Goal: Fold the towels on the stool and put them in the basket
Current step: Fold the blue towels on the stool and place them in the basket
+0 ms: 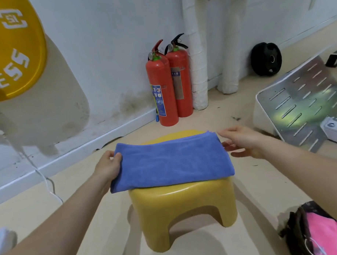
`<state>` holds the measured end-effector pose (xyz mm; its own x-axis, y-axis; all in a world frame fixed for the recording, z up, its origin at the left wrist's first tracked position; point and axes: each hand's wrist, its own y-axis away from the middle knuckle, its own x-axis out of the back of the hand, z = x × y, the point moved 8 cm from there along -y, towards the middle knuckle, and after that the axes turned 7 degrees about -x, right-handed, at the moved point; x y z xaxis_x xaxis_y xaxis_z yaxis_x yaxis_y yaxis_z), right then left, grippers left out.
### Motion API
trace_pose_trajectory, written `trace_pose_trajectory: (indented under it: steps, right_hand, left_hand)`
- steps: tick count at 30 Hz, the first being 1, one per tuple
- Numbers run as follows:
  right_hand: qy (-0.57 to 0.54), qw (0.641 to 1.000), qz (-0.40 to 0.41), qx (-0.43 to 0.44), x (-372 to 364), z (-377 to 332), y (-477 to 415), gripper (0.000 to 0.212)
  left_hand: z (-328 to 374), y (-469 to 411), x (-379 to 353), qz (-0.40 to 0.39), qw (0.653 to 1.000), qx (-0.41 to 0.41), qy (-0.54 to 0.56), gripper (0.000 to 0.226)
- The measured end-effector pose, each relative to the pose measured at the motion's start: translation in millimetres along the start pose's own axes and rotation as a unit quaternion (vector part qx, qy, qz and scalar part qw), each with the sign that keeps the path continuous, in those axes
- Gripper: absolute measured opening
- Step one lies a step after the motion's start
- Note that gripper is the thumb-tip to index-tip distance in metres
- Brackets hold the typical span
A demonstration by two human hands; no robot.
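At the towel's left edge, the left hand (107, 166) pinches the folded blue towel (171, 162). The right hand (241, 142), fingers spread and empty, hovers just beside its right edge. The towel lies across the yellow stool (186, 211).

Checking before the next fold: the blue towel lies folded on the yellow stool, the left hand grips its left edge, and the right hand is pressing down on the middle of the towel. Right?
Not quite. In the head view the right hand is open at the blue towel's right edge, not pressing its middle. The rest holds: the towel lies folded on the yellow stool and the left hand grips its left edge.
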<state>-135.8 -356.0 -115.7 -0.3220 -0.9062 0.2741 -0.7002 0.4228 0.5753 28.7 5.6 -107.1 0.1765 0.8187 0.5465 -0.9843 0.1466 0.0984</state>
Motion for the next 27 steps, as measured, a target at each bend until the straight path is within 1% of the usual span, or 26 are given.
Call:
trace_pose_trajectory:
  steps: [2,3,6,8,9,11,14,16,17,18,20,22,24,27]
  right_hand:
    - [0.018,1.000,0.000,0.012,-2.4,-3.9,-1.3,0.038]
    - [0.022,1.000,0.005,0.019,-2.7,-7.5,-2.1,0.037]
    - [0.058,0.996,0.028,0.060,-10.9,-17.6,-4.6,0.019]
    - [0.093,0.986,0.087,0.108,-11.4,-24.3,-8.7,0.010]
    - [0.118,0.976,0.130,0.132,-9.5,-27.6,-10.4,0.009]
    - [0.181,0.941,0.220,0.184,-6.1,-36.4,-7.4,0.011]
    - [0.258,0.875,0.311,0.268,-10.1,-49.2,7.4,0.021]
    - [0.317,0.834,0.355,0.281,-10.8,-52.2,13.3,0.026]
    - [0.336,0.820,0.370,0.278,-9.9,-52.4,14.7,0.028]
    - [0.341,0.814,0.378,0.278,-8.1,-52.4,15.2,0.030]
    - [0.313,0.816,0.383,0.298,-6.1,-52.8,16.0,0.030]
    - [0.278,0.824,0.380,0.317,-6.7,-53.6,14.7,0.029]
    - [0.260,0.834,0.374,0.312,-8.0,-55.0,9.3,0.028]
    - [0.271,0.849,0.362,0.274,-11.8,-54.0,-3.6,0.028]
  left_hand:
    - [-0.3,0.0,3.9,0.024,1.000,-0.007,0.008,0.017]
    - [1.7,0.9,4.3,0.027,0.999,-0.018,0.026,0.017]
    - [9.1,4.3,-1.8,-0.011,0.994,-0.065,0.087,0.029]
    - [11.0,3.5,-5.6,-0.025,0.992,-0.105,0.062,0.027]
    - [12.2,3.7,-6.4,-0.020,0.991,-0.128,0.038,0.024]
    - [13.4,5.5,-8.9,-0.004,0.988,-0.156,0.002,0.024]
    - [11.0,7.4,-11.9,0.007,0.989,-0.149,-0.011,0.028]
    - [8.5,6.9,-11.5,0.011,0.988,-0.148,-0.035,0.028]
    - [7.0,6.2,-10.6,0.014,0.988,-0.148,-0.051,0.030]
    - [5.8,6.3,-9.5,0.016,0.988,-0.143,-0.062,0.034]
    - [1.1,5.5,-7.5,0.016,0.992,-0.117,-0.048,0.043]
    - [-5.4,3.9,-6.1,0.015,0.997,-0.072,0.009,0.047]
    - [-12.3,2.2,-5.1,0.023,0.997,-0.042,0.055,0.040]
    - [-18.5,2.9,-8.2,0.023,0.996,-0.017,0.084,0.029]
